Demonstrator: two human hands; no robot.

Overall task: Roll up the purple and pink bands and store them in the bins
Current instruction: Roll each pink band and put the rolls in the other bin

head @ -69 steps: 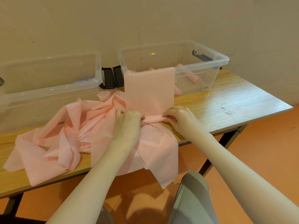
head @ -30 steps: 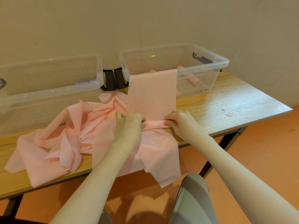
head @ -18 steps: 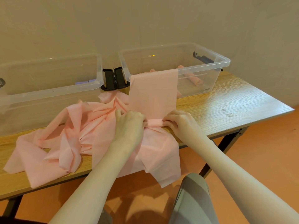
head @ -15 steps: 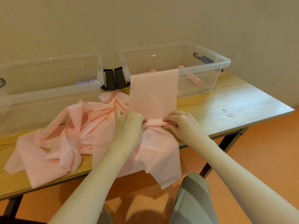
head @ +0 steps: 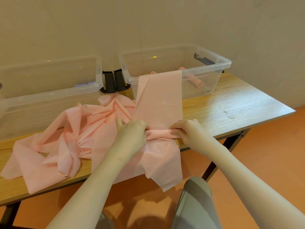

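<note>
A long pink band (head: 159, 103) lies flat toward me, its far end draped over the front rim of the right clear bin (head: 221, 65). Its near end is wound into a small roll (head: 160, 133) at the table's front edge. My left hand (head: 132, 131) grips the roll's left end and my right hand (head: 188, 129) pinches its right end. Pink rolled bands (head: 194, 80) lie inside the right bin. A bit of purple band (head: 84, 84) shows through the left clear bin (head: 49, 95).
A heap of crumpled pink bands (head: 66, 141) covers the wooden table (head: 231, 103) left of my hands, some hanging over the front edge. Black bin latches (head: 113, 81) sit between the bins. A wall stands close behind. My knee (head: 193, 204) is under the table edge.
Both hands have kept turning the roll at the near end of the band; the roll has grown slightly thicker. The band's far end stays draped over the right bin's rim.
</note>
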